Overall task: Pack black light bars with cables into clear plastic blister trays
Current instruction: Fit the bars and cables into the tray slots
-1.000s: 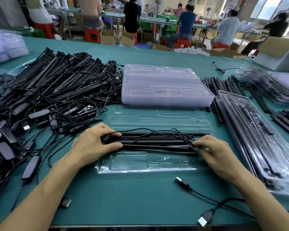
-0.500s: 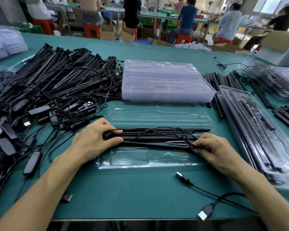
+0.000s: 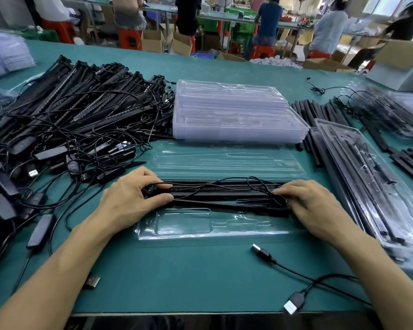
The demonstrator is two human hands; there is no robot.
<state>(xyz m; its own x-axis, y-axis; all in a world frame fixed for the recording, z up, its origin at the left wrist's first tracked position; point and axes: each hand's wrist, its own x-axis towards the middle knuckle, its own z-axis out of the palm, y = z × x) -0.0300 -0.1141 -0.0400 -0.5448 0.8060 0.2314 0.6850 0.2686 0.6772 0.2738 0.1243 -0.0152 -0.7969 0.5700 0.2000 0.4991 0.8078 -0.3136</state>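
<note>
While the clear blister tray (image 3: 200,226) is lying flat on the near middle of the green table (image 3: 177,277), you are holding the black light bars (image 3: 219,194) lengthwise across its far half. Your left hand (image 3: 129,201) is pinching the left end of the bars between the thumb and curled fingers. Your right hand (image 3: 315,206) is resting on the right end, its fingers lying over the bars and the thin cable (image 3: 254,179) looping across them; whether those fingers are pinching anything cannot be told. A second clear moulded sheet (image 3: 224,160) is lying flat just beyond the bars. Farther off, a stack of empty trays (image 3: 234,113) is standing. A tangled pile of loose bars (image 3: 69,110) is filling the left, and packed trays (image 3: 367,186) are lying on the right. A USB plug (image 3: 260,251) is lying near the blister tray's near right corner, apart from it.
</note>
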